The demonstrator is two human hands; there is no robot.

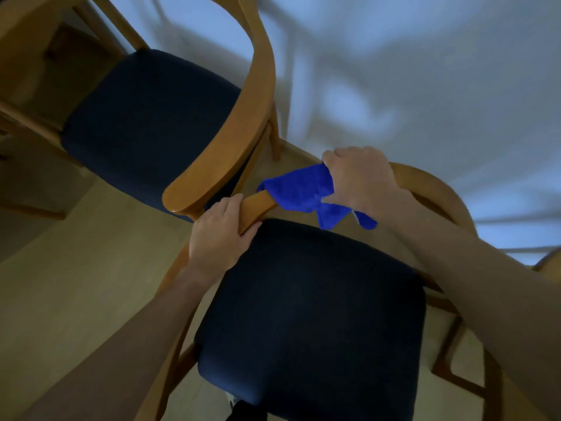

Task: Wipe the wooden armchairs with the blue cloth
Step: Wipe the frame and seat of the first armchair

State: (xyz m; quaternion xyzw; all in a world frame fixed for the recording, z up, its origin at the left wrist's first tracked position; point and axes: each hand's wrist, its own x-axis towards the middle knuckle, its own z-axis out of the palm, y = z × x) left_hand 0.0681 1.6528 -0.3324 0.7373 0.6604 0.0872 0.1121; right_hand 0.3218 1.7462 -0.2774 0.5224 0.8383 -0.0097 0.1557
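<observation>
Two wooden armchairs with dark blue seats stand side by side by a white wall. The near armchair is right below me, the second armchair sits at the upper left. My left hand grips the front end of the near chair's left armrest. My right hand holds the blue cloth wrapped around the same curved rail, further back. Loose ends of the cloth hang down over the seat.
The white wall runs close behind both chairs. A wooden table or cabinet is at the upper left beside the second armchair. Light wood floor lies on the left. The two chairs' armrests nearly touch.
</observation>
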